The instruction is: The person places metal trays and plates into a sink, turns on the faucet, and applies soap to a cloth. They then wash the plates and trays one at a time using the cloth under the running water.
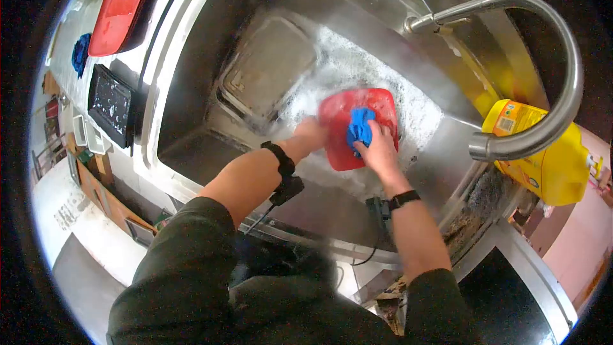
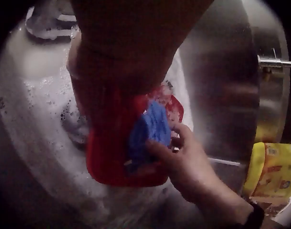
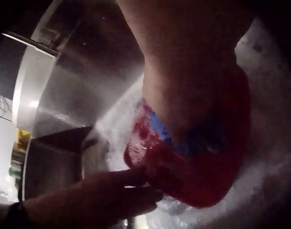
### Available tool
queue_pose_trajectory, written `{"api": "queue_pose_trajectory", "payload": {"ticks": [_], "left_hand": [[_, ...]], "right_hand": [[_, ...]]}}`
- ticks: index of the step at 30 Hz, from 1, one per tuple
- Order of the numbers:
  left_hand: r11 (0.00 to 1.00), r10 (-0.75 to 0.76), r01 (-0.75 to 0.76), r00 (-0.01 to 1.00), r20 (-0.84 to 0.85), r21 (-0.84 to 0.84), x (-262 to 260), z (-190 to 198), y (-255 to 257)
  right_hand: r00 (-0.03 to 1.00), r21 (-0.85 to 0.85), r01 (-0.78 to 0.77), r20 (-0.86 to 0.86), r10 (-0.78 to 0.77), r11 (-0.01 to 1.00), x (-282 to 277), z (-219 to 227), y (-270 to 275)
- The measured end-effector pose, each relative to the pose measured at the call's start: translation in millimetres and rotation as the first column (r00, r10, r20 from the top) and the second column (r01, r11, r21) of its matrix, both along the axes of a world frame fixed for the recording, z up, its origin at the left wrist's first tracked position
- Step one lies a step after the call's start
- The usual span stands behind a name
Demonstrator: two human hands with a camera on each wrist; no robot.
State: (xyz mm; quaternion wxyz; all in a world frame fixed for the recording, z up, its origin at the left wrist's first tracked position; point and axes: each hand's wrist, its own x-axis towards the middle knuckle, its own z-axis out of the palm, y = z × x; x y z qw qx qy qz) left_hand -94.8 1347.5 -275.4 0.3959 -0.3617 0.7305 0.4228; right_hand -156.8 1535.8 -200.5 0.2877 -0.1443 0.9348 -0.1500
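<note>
Right hand pinches cloth on tray. Left hand at tray's 9 o'clock edge, blurred, can't tell grip. Jug, 3 o'clock.

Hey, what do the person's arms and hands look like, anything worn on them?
The left hand and right hand show no gloves. Dark sleeves end near the elbows, and each wrist wears a black strap with a small dark box. A thin cable hangs by each box. No markings can be made out.

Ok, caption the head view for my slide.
Right hand holds a cloth on a tray in the sudsy sink, left hand at the tray's edge.
</note>
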Motion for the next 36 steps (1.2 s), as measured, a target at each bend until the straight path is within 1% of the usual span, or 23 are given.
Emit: {"api": "queue_pose_trajectory", "payload": {"ticks": [4, 6, 9, 10, 12, 13, 15, 16, 18, 19, 21, 22, 24, 25, 26, 27, 28, 29, 30, 31, 32, 34, 36], "left_hand": [[0.994, -0.097, 0.096, 0.995, -0.001, -0.056, -4.9, 6.7, -2.7], [0.969, -0.233, 0.225, 0.969, -0.081, -0.099, -12.2, 21.7, -3.5], [0.98, -0.185, 0.173, 0.974, -0.127, -0.099, -12.3, 30.3, -4.3], [0.98, -0.185, 0.173, 0.975, -0.122, -0.101, -10.5, 29.4, -3.6], [0.995, 0.046, -0.059, 0.987, -0.151, -0.08, -13.4, 24.7, -0.3], [0.995, 0.045, -0.058, 0.987, -0.155, -0.079, -16.4, 24.8, -2.1], [0.969, -0.225, 0.2, 0.956, -0.188, -0.143, -18.3, 27.9, -5.2], [0.97, -0.224, 0.199, 0.956, -0.188, -0.142, -19.5, 24.4, -4.7], [0.987, 0.119, -0.128, 0.988, -0.096, -0.097, -19.7, 16.3, -1.0], [0.987, 0.119, -0.128, 0.988, -0.097, -0.094, -19.1, 19.5, -3.2], [0.996, -0.033, 0.007, 0.952, -0.305, -0.086, -9.2, 28.6, -8.3], [0.996, -0.029, 0.003, 0.952, -0.305, -0.086, -8.8, 37.7, -10.6], [1.0, 0.008, -0.016, 0.921, -0.39, -0.016, -10.0, 52.8, -17.3], [1.0, 0.008, -0.014, 0.923, -0.384, -0.014, -4.6, 42.5, -13.3], [0.993, 0.115, -0.099, 0.934, -0.338, 0.066, -1.8, 21.4, -8.0], [0.973, 0.216, -0.183, 0.932, -0.291, 0.138, -3.9, 7.1, -7.1], [0.974, 0.214, -0.181, 0.931, -0.296, 0.135, -4.4, 3.6, -5.1], [0.85, 0.471, -0.346, 0.836, -0.281, 0.397, -2.9, 3.4, -1.5], [0.635, 0.689, -0.451, 0.697, -0.196, 0.628, -3.7, 2.4, 3.1], [0.49, 0.809, -0.622, 0.586, -0.052, 0.611, -17.7, 50.6, 0.4], [0.489, 0.806, -0.621, 0.59, -0.045, 0.613, -19.2, 55.3, -3.3], [0.155, 0.867, -0.803, 0.39, 0.31, 0.575, -23.3, 53.9, -16.5], [0.136, 0.888, -0.803, 0.358, 0.288, 0.58, -17.5, 26.1, -20.0]], "right_hand": [[0.999, 0.025, 0.049, -0.009, -0.049, 0.999, -11.3, -20.8, -9.9], [0.999, 0.05, 0.038, 0.009, -0.038, 0.998, -17.1, -22.6, -3.0], [0.898, 0.001, 0.41, -0.173, -0.404, 0.912, -27.2, -34.6, 5.5], [0.899, 0.001, 0.41, -0.168, -0.404, 0.912, -23.9, -38.1, 2.8], [0.842, -0.098, 0.413, -0.338, -0.421, 0.905, -21.5, -48.4, -5.6], [0.851, -0.084, 0.368, -0.372, -0.372, 0.926, -18.1, -51.7, -15.3], [0.914, -0.051, 0.207, -0.346, -0.211, 0.977, -13.4, -50.5, -30.9], [0.93, -0.065, 0.155, -0.328, -0.168, 0.986, -10.6, -50.1, -40.3], [0.977, -0.149, 0.094, -0.178, -0.12, 0.984, -3.4, -41.5, -52.4], [0.997, -0.073, 0.035, -0.067, -0.04, 0.997, -3.9, -31.8, -55.0], [0.994, -0.089, 0.059, -0.087, -0.067, 0.994, -8.3, -26.0, -39.4], [0.99, -0.111, 0.079, -0.11, -0.091, 0.991, -13.8, -23.5, -30.9], [0.923, -0.087, 0.305, -0.216, -0.317, 0.948, -25.0, -29.4, -20.1], [0.89, -0.116, 0.367, -0.246, -0.384, 0.923, -27.4, -32.6, -21.3], [0.849, -0.155, 0.422, -0.278, -0.449, 0.893, -33.1, -36.0, -25.6], [0.876, -0.18, 0.31, -0.326, -0.354, 0.934, -36.4, -41.0, -34.3], [0.891, -0.192, 0.194, -0.375, -0.255, 0.962, -34.2, -44.1, -43.5], [0.937, -0.195, 0.207, -0.242, -0.252, 0.959, -30.7, -32.1, -61.1], [0.953, -0.205, 0.143, -0.234, -0.19, 0.968, -26.6, -32.8, -75.1], [0.978, -0.164, 0.145, -0.129, -0.167, 0.976, -22.7, -19.4, -91.7], [0.988, -0.162, 0.108, -0.091, -0.124, 0.981, -13.9, -9.6, -102.0], [0.997, -0.262, 0.05, -0.039, -0.062, 0.964, 9.1, -9.3, -101.6], [0.997, -0.117, -0.021, 0.069, 0.03, 0.993, 24.8, 5.7, -92.6]]}}
